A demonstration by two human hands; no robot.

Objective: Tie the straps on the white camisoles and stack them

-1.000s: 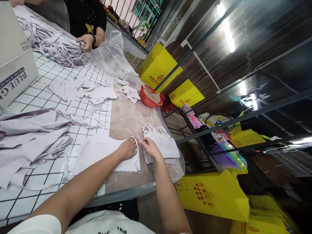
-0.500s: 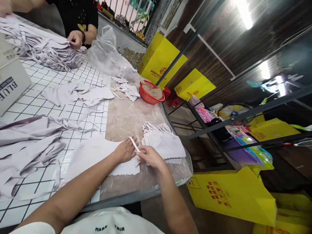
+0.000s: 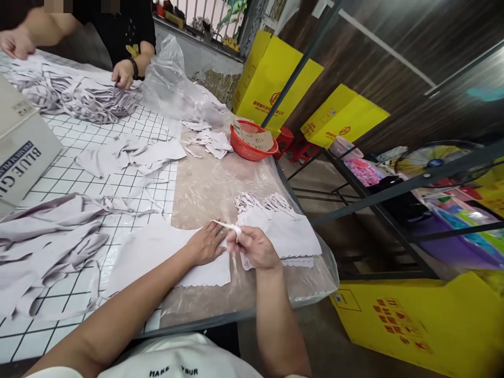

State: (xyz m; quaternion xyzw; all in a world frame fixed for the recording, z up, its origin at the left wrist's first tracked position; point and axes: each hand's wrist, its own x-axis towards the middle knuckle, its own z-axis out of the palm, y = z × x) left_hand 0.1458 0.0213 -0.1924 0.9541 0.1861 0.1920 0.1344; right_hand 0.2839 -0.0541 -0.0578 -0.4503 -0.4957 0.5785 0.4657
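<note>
My left hand (image 3: 205, 244) lies flat on a pale lilac fabric piece (image 3: 157, 252) spread on the table, fingers stretched out and pressing it down. My right hand (image 3: 254, 245) is closed in a pinch on a thin white strip (image 3: 228, 226) that runs from the fabric's edge up to my fingers. Just right of my hands sits a stack of finished white pieces (image 3: 283, 233) with looped straps at its far end.
Loose lilac fabric (image 3: 51, 236) is heaped at the left on the gridded tabletop (image 3: 79, 173). A red basket (image 3: 252, 142), a plastic bag (image 3: 177, 89) and a cardboard box (image 3: 19, 152) stand farther off. Another person's hands (image 3: 123, 73) handle fabric at the far end. Yellow boxes (image 3: 413, 320) are on the floor.
My right hand has lifted the white strip off the fabric's edge and curled it in a pinch. My left hand stays pressed on the fabric. The camera tilted down.
</note>
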